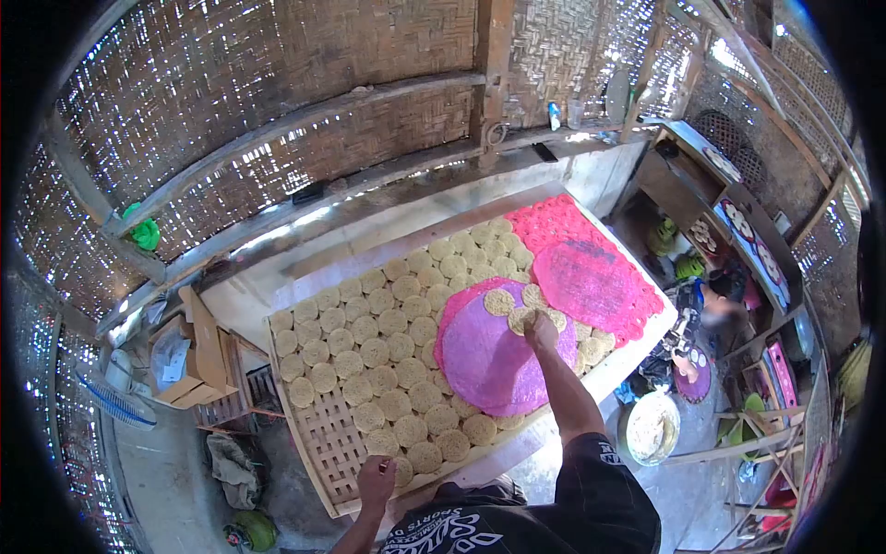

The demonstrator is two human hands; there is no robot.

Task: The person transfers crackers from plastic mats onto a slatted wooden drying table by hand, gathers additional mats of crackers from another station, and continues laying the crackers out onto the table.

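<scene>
My right hand (543, 332) reaches over a round purple sheet (489, 369), its fingers closed on the edge of a flat tan cracker (522, 320). A few similar crackers lie around it on the sheet's upper part. Near the front edge of a woven bamboo tray (334, 441), my left hand (377, 480) has its fingers curled together beside another round cracker (401, 472). What those fingers hold, if anything, is too small to make out. Rows of crackers (374, 352) cover much of the tray, and the purple sheet rests on top of some.
Pink sheets (591, 277) cover the tray's right end. To the right, another person (688, 319) sits low beside a purple round sheet (692, 377) and a pale basin (652, 429). A cardboard box (192, 355) and a blue fan (115, 402) stand left. Woven walls enclose the room.
</scene>
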